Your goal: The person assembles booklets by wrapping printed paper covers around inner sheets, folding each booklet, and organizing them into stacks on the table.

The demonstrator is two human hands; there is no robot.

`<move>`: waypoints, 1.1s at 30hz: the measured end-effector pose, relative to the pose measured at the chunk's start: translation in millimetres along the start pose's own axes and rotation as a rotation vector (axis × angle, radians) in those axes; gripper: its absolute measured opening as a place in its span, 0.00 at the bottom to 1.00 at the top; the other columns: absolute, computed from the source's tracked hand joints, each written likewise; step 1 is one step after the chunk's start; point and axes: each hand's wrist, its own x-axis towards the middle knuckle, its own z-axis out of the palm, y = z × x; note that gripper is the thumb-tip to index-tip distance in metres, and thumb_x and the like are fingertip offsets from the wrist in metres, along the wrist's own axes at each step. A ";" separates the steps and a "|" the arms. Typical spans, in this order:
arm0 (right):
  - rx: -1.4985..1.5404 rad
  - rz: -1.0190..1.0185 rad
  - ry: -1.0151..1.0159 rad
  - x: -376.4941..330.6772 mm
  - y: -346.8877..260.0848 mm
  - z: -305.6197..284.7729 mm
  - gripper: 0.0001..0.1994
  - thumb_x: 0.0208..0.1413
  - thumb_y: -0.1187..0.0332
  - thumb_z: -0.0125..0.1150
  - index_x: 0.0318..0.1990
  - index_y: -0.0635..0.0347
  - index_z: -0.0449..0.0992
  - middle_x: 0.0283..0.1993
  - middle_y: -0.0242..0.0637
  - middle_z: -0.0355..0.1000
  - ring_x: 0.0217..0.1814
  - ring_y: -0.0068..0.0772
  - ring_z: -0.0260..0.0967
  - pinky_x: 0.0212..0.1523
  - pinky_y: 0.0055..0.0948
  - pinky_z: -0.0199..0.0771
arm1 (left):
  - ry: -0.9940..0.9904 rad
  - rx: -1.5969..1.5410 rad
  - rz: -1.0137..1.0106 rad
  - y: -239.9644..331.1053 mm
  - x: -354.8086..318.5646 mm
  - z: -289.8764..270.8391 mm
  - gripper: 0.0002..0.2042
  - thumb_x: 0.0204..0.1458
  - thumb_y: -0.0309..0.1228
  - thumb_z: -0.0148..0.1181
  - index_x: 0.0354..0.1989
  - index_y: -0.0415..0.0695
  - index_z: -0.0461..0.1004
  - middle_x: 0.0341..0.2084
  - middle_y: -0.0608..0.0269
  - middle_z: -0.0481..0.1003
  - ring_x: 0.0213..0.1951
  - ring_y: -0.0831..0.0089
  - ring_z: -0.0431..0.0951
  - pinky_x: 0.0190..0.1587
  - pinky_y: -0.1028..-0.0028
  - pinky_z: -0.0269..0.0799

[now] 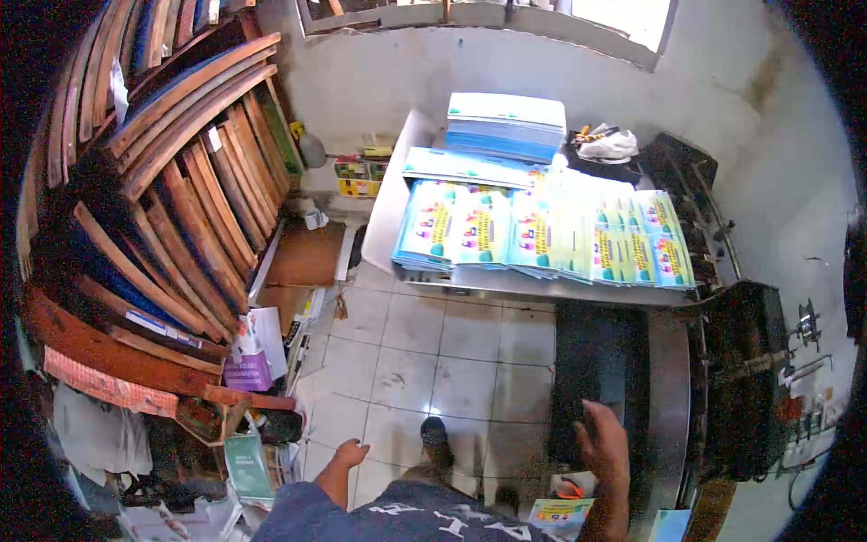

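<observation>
My left hand (349, 453) hangs over the tiled floor with nothing visible in it, its fingers loosely stretched. My right hand (605, 444) is raised above a long dark machine bed (591, 361), fingers apart and nothing between them. Beside my right forearm, low in the view, lies a colourful printed sheet (562, 513) with a small orange thing by it. Ahead, apart from both hands, stacks of printed sheets (533, 226) in yellow, green and blue cover a table. Behind them stands a taller stack of paper (506, 126) with pale blue edges.
Wooden frames (199, 208) fill a rack along the left. A purple and white box (248, 361) sits at its near end, above a green booklet (248, 465). White floor tiles (406, 348) run between rack and machine. Dark machinery (745, 379) stands at the right wall.
</observation>
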 end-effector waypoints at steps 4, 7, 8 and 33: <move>0.019 -0.061 -0.111 57.7 -29.1 17.7 0.24 0.48 0.73 0.64 0.55 0.59 0.67 0.54 0.49 0.68 0.54 0.52 0.68 0.52 0.38 0.69 | 0.060 0.080 0.078 -86.7 17.6 14.6 0.32 0.50 0.52 0.53 0.56 0.36 0.68 0.53 0.42 0.69 0.57 0.51 0.68 0.60 0.64 0.62; -0.030 -0.077 -0.143 96.8 -38.5 37.8 0.27 0.46 0.73 0.65 0.57 0.58 0.65 0.57 0.49 0.65 0.57 0.53 0.65 0.55 0.38 0.67 | 0.048 0.016 0.018 -74.3 8.0 15.6 0.32 0.50 0.51 0.53 0.55 0.36 0.69 0.53 0.42 0.70 0.57 0.51 0.68 0.60 0.64 0.62; -0.042 -0.089 -0.151 110.5 -43.1 39.6 0.28 0.45 0.73 0.65 0.57 0.58 0.65 0.59 0.48 0.63 0.59 0.53 0.63 0.57 0.38 0.67 | 0.044 -0.117 -0.043 -67.0 4.2 20.9 0.32 0.50 0.52 0.53 0.55 0.36 0.69 0.53 0.42 0.70 0.57 0.51 0.68 0.60 0.64 0.62; -0.250 -0.594 -0.274 606.3 -11.4 125.3 0.12 0.50 0.72 0.53 0.44 0.59 0.68 0.34 0.49 0.75 0.35 0.52 0.75 0.35 0.48 0.76 | 0.737 -0.745 0.029 317.8 -83.1 -204.6 0.16 0.57 0.32 0.56 0.49 0.35 0.71 0.35 0.55 0.78 0.37 0.71 0.78 0.44 0.72 0.72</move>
